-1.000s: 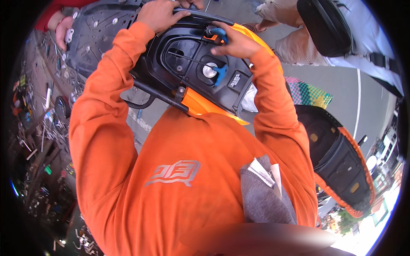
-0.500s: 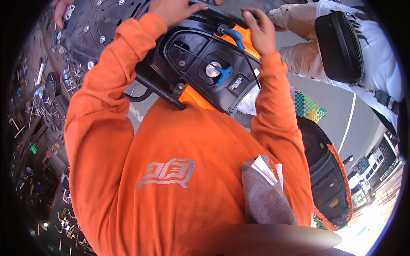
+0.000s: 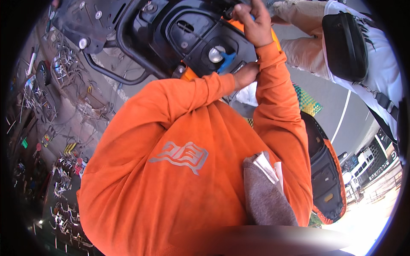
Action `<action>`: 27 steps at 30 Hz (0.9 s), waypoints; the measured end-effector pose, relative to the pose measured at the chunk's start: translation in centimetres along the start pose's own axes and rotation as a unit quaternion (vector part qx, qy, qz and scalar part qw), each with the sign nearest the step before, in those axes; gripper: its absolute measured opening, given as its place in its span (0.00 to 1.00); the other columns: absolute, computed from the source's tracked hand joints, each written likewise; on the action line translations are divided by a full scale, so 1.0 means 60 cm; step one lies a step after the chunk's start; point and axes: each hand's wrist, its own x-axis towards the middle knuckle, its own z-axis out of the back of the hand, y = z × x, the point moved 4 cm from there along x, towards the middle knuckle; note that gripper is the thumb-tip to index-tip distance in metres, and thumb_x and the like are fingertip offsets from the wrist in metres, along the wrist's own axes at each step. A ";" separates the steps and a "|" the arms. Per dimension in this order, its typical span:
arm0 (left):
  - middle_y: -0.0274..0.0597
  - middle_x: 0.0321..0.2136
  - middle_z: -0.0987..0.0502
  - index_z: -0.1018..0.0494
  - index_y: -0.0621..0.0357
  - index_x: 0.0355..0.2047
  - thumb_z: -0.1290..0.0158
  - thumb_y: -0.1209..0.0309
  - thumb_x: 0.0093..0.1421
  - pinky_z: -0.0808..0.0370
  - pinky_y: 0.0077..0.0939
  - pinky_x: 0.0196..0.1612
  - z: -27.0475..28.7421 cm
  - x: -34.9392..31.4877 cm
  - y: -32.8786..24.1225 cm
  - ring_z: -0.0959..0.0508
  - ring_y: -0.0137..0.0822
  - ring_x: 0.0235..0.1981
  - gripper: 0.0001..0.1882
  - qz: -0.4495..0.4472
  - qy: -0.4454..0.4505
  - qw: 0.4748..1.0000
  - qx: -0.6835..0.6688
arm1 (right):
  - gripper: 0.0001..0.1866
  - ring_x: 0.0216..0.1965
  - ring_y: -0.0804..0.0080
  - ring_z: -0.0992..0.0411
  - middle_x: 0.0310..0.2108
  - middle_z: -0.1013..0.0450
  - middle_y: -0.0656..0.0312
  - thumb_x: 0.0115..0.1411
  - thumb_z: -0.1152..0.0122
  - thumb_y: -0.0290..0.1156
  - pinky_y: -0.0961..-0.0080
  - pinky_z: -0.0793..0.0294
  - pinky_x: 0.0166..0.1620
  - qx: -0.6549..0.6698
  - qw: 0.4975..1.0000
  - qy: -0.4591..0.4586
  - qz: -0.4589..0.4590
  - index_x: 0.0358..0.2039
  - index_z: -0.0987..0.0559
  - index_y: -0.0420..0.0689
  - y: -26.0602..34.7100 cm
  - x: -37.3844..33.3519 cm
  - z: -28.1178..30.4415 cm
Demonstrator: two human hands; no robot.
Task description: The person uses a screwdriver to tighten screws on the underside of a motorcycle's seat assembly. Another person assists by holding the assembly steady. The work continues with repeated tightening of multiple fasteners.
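The rear of a motor scooter (image 3: 196,32) with its seat off is in front of me, black with orange side panels. At its right side, the fingers of my right hand (image 3: 256,25) are curled around a blue-handled T-handle wrench (image 3: 253,18), which is mostly covered. My left hand (image 3: 247,77) reaches across just below, at the edge of the black underseat panel; its fingers disappear behind my right forearm. Another blue T-handle wrench (image 3: 226,63) lies over the panel beside the round silver cap (image 3: 216,54). A black tubular grab rail (image 3: 128,53) hangs at the left.
A black rack plate (image 3: 92,21) with bolts is at upper left. Metal parts and cables (image 3: 64,72) litter the ground at left. The removed seat (image 3: 326,179) rests at right. A person wearing a black bag (image 3: 346,47) stands close by at upper right.
My left hand has come off the black rail and moved down and right under my right forearm. My right hand has closed around the wrench handle. The rail has shifted left, away from the body.
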 end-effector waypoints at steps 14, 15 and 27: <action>0.37 0.22 0.25 0.23 0.65 0.36 0.54 0.55 0.67 0.27 0.24 0.27 0.066 -0.204 -0.186 0.24 0.28 0.23 0.22 0.196 -0.117 0.906 0.357 | 0.24 0.19 0.80 0.35 0.21 0.31 0.64 0.67 0.46 0.25 0.82 0.33 0.24 0.068 0.927 -0.346 0.131 0.58 0.43 0.42 -0.040 -0.011 -0.032; 0.37 0.20 0.26 0.23 0.65 0.35 0.55 0.54 0.67 0.28 0.25 0.24 0.066 -0.215 -0.206 0.25 0.28 0.20 0.23 0.213 -0.105 0.903 0.359 | 0.22 0.19 0.80 0.35 0.21 0.31 0.64 0.67 0.46 0.25 0.83 0.33 0.24 0.184 0.909 -0.352 0.122 0.57 0.42 0.42 -0.050 -0.009 -0.033; 0.41 0.27 0.21 0.22 0.58 0.33 0.51 0.56 0.63 0.24 0.33 0.31 0.042 -0.084 -0.046 0.21 0.37 0.26 0.17 0.018 -0.284 0.959 -0.007 | 0.07 0.24 0.86 0.37 0.25 0.32 0.69 0.68 0.49 0.26 0.86 0.37 0.27 -0.050 0.988 -0.141 0.044 0.44 0.28 0.39 -0.017 -0.001 -0.011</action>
